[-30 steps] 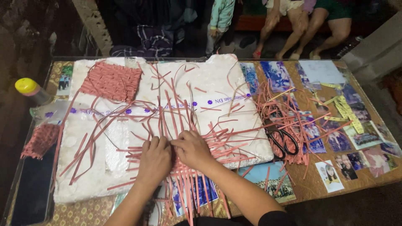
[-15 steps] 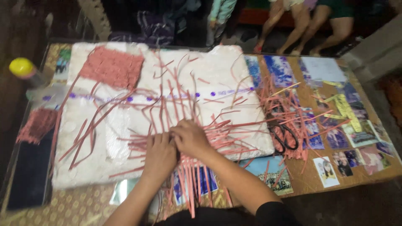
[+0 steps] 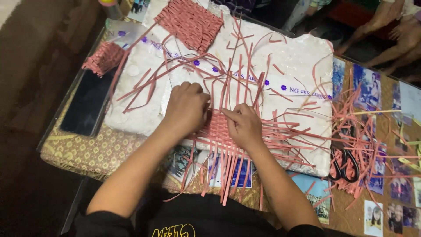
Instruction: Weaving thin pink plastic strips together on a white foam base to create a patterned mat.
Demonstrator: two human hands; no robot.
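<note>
Pink paper strips, partly woven into a mat, lie on a white foam board near the table's front edge. The left hand presses down on the weave with fingers curled, grasping nothing, while the right hand pinches one strip between fingertips. A finished woven square rests at the board's far end; a dark phone lies just left, black-handled scissors to the right.
</note>
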